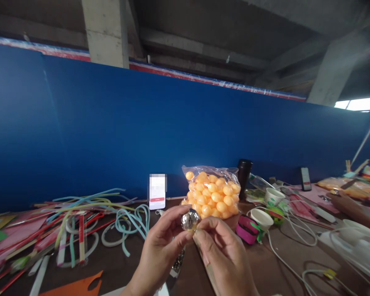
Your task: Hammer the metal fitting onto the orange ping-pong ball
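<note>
**Left hand pinching a shiny silver ball, right hand right up against it**

So the left hand [160, 248] has the silver ball [190, 220] between thumb and fingers, just below the middle of the frame. The right hand [226, 253] has thumb and index fingertip pressed together at the ball's lower right edge. Can't tell if there's anything tiny between those tips, they cover it up. Other fingers on both hands are curled in.

Container-wise, the big one is a clear plastic bag [210, 169] just behind the hands, packed with glossy orange balls [214, 197]; its bottom left is partly hidden by the fingers. Right of it there's a tilted white cup [262, 218] beside a purple container [247, 229], plus a patterned cup [274, 196] further back. No clue what's in those, can't make it out from this angle. A black cylinder [244, 176] is half tucked behind the bag.

Some other shiny thing [179, 261] on the table [120, 267] is mostly blocked by the hands. The orange sheet [77, 287] at lower left gets cut off by the frame, and the top of the phone [157, 197] screen is pixelated.
</note>
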`<act>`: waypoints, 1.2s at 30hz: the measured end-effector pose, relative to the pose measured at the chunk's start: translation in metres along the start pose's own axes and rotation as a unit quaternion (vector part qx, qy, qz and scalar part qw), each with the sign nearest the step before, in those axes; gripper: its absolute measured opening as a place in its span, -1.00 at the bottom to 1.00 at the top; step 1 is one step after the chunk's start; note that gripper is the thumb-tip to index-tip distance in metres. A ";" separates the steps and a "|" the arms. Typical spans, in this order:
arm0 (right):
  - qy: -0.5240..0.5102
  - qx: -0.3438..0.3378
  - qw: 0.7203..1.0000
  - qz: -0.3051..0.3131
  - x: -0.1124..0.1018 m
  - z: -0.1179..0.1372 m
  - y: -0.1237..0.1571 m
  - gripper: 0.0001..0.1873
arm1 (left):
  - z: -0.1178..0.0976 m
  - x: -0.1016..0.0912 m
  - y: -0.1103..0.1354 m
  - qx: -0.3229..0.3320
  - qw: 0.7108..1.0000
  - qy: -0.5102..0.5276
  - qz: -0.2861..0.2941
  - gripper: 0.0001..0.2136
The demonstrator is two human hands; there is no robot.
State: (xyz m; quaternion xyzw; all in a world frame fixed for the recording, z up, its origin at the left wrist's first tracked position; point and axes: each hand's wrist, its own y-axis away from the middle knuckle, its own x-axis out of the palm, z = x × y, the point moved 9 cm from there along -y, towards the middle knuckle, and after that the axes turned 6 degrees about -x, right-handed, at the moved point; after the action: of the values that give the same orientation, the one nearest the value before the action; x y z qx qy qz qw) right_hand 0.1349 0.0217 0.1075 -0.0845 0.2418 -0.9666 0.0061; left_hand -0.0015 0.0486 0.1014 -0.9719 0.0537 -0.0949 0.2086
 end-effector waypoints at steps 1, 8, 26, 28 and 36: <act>0.003 -0.001 1.000 -0.001 0.000 0.001 0.000 -0.72 | 0.000 0.000 0.000 0.001 1.000 0.000 0.000 -0.62; 0.013 -0.001 1.000 0.003 -0.001 0.001 -0.001 -0.73 | 0.002 0.000 0.000 -0.005 1.000 0.014 -0.006 -0.63; 0.053 -0.031 0.998 -0.009 -0.003 -0.002 -0.006 -0.75 | 0.019 -0.001 -0.002 -0.067 0.998 0.000 -0.011 -0.59; 0.075 -0.035 0.997 -0.005 -0.004 -0.003 -0.007 -0.75 | 0.020 -0.002 -0.003 -0.066 0.998 -0.008 -0.017 -0.58; 0.113 -0.043 0.992 0.025 -0.008 -0.012 -0.009 -0.76 | 0.041 -0.004 -0.006 -0.125 0.990 0.059 -0.029 -0.56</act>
State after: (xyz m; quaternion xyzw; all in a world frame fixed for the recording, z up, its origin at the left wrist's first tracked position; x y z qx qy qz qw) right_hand 0.1408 0.0361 0.1000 0.0306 0.2843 -0.9583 -0.0008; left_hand 0.0035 0.0709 0.0662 -0.9842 0.0492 -0.1505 0.0790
